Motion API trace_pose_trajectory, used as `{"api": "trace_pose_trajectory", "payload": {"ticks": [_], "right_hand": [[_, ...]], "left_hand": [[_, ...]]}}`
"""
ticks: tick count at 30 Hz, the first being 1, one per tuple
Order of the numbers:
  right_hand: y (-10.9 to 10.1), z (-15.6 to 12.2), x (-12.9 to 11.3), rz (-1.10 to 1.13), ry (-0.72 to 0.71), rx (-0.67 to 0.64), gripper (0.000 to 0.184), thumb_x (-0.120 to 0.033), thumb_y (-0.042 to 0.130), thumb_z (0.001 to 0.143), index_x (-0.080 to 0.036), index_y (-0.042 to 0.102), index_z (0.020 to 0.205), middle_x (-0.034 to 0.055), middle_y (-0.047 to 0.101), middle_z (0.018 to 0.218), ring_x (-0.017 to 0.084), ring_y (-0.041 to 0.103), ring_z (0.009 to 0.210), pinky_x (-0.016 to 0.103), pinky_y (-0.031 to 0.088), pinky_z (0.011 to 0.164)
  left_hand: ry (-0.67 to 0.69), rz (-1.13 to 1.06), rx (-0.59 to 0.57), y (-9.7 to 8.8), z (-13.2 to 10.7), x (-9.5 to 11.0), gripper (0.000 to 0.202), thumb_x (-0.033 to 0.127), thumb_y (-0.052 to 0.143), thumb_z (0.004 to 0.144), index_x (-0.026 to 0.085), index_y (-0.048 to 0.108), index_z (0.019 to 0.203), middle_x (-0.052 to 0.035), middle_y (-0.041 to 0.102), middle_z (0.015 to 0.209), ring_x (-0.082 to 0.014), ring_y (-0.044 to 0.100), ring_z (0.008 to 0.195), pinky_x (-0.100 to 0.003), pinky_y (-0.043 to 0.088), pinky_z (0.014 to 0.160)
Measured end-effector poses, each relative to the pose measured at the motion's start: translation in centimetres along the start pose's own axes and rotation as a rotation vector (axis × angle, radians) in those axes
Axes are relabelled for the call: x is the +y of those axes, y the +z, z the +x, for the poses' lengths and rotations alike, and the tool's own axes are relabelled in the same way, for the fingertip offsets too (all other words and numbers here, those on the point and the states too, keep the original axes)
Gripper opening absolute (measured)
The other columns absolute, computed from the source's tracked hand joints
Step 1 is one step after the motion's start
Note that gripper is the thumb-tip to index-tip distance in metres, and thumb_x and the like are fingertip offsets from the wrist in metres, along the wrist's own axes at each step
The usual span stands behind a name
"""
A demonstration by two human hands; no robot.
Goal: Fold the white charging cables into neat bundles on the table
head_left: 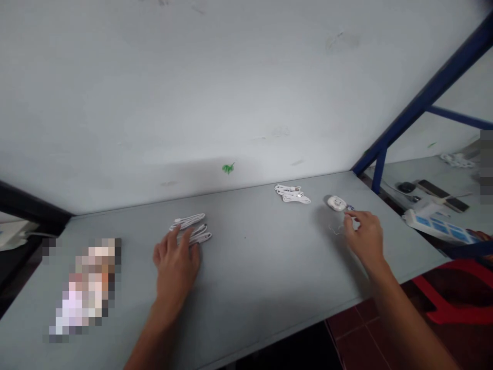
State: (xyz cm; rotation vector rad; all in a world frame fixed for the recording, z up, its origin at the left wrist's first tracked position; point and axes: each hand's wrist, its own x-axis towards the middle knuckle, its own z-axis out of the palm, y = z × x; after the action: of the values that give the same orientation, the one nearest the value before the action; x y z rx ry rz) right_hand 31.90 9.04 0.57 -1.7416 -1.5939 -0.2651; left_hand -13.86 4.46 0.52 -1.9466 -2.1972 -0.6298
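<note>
Left hand [176, 259] fingertips touch white cable bundle [194, 226].

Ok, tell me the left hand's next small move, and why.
Probably curl the left hand around the white cable bundle and lift it: its open fingers rest on the bundle's near end, with nothing gripped yet. The right hand sits beside the small round white object.

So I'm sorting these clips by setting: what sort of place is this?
Probably a small workshop or packing bench. A plain grey worktable stands against a bare wall, bundled white cables lie at the left hand, and a blue metal frame divides it from a neighbouring bench.
</note>
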Motion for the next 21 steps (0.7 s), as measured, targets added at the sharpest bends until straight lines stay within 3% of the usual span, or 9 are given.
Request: {"api": "trace_pose_trajectory", "payload": {"ticks": [2, 6, 8, 10, 13, 15, 18, 19, 21], "right_hand": [[0.4, 1.0, -3.1, 0.101, 0.003, -0.041, 0.027, -0.033, 0.047, 0.086, -0.017, 0.068, 0.089, 0.0126, 0.068, 0.089, 0.025, 0.059, 0.078, 0.038, 0.046, 0.073], [1.3, 0.6, -8.2, 0.417, 0.035, -0.554, 0.032, -0.04, 0.048, 0.09, -0.019, 0.062, 0.069, 0.002, 0.059, 0.065, 0.017, 0.05, 0.059, 0.029, 0.039, 0.057], [1.4, -0.5, -8.2, 0.533, 0.082, -0.781, 0.038, -0.045, 0.05, 0.091, -0.02, 0.058, 0.064, -0.0012, 0.052, 0.057, 0.014, 0.045, 0.054, 0.027, 0.035, 0.054], [1.3, -1.5, -6.3, 0.619, 0.199, -0.895, 0.041, -0.052, 0.053, 0.089, -0.019, 0.059, 0.065, -0.0016, 0.051, 0.055, 0.013, 0.045, 0.051, 0.027, 0.035, 0.051], [1.9, -1.5, -2.3, 0.667, 0.464, -0.765, 0.046, -0.062, 0.054, 0.085, -0.018, 0.063, 0.071, 0.0008, 0.054, 0.056, 0.013, 0.043, 0.045, 0.028, 0.031, 0.044], [3.0, -0.4, -0.6, 0.554, 0.483, -0.553, 0.047, -0.063, 0.052, 0.085, -0.019, 0.062, 0.07, 0.0011, 0.053, 0.054, 0.014, 0.043, 0.045, 0.029, 0.033, 0.045], [5.8, 1.5, -0.6, 0.326, 0.263, -0.195, 0.044, -0.057, 0.051, 0.085, -0.016, 0.066, 0.081, 0.0088, 0.064, 0.073, 0.021, 0.057, 0.065, 0.034, 0.045, 0.059], [6.8, 2.0, -1.1, 0.276, 0.173, -0.121, 0.045, -0.055, 0.051, 0.085, -0.013, 0.067, 0.091, 0.0132, 0.067, 0.087, 0.024, 0.06, 0.077, 0.036, 0.048, 0.066], [8.5, 2.6, -2.3, 0.213, 0.015, -0.109, 0.049, -0.05, 0.054, 0.083, -0.011, 0.065, 0.11, 0.0184, 0.066, 0.108, 0.029, 0.059, 0.097, 0.042, 0.049, 0.082]], "left_hand": [[0.081, 0.003, -0.077, 0.6, 0.5, 0.0, 0.047, 0.014, 0.042, 0.091, 0.025, 0.056, 0.134, -0.0111, 0.046, 0.151, -0.0315, 0.038, 0.14, -0.057, 0.021, 0.116], [0.132, -0.017, -0.215, 2.0, 2.0, -0.3, 0.063, 0.001, 0.036, 0.083, 0.022, 0.052, 0.14, -0.0117, 0.042, 0.154, -0.0303, 0.031, 0.146, -0.061, 0.016, 0.118], [0.109, -0.033, -0.207, 2.4, 2.5, -0.8, 0.061, 0.004, 0.036, 0.085, 0.018, 0.049, 0.143, -0.0141, 0.038, 0.157, -0.0314, 0.028, 0.148, -0.061, 0.017, 0.118], [0.1, -0.041, -0.193, 2.5, 2.7, -1.4, 0.06, 0.005, 0.037, 0.087, 0.017, 0.048, 0.145, -0.0141, 0.033, 0.159, -0.032, 0.023, 0.149, -0.06, 0.017, 0.119], [0.101, -0.059, -0.195, 2.7, 2.9, -2.3, 0.064, 0.002, 0.036, 0.085, 0.022, 0.047, 0.146, -0.0097, 0.033, 0.16, -0.0299, 0.022, 0.15, -0.058, 0.015, 0.12], [0.085, -0.083, -0.172, 3.0, 3.0, -2.7, 0.066, 0.001, 0.037, 0.084, 0.024, 0.046, 0.146, -0.0094, 0.037, 0.158, -0.0283, 0.026, 0.149, -0.057, 0.016, 0.121], [0.055, -0.131, -0.084, 3.2, 3.1, -3.1, 0.067, 0.001, 0.039, 0.083, 0.024, 0.046, 0.146, -0.0113, 0.043, 0.154, -0.0282, 0.029, 0.148, -0.057, 0.018, 0.12], [0.057, -0.153, -0.052, 3.2, 3.2, -3.1, 0.066, 0.001, 0.04, 0.083, 0.024, 0.047, 0.144, -0.0113, 0.044, 0.153, -0.0285, 0.03, 0.147, -0.058, 0.018, 0.12], [0.076, -0.206, 0.021, 2.9, 3.2, -3.2, 0.063, 0.001, 0.041, 0.082, 0.024, 0.051, 0.14, -0.0107, 0.047, 0.151, -0.0286, 0.032, 0.146, -0.058, 0.019, 0.119]]}}
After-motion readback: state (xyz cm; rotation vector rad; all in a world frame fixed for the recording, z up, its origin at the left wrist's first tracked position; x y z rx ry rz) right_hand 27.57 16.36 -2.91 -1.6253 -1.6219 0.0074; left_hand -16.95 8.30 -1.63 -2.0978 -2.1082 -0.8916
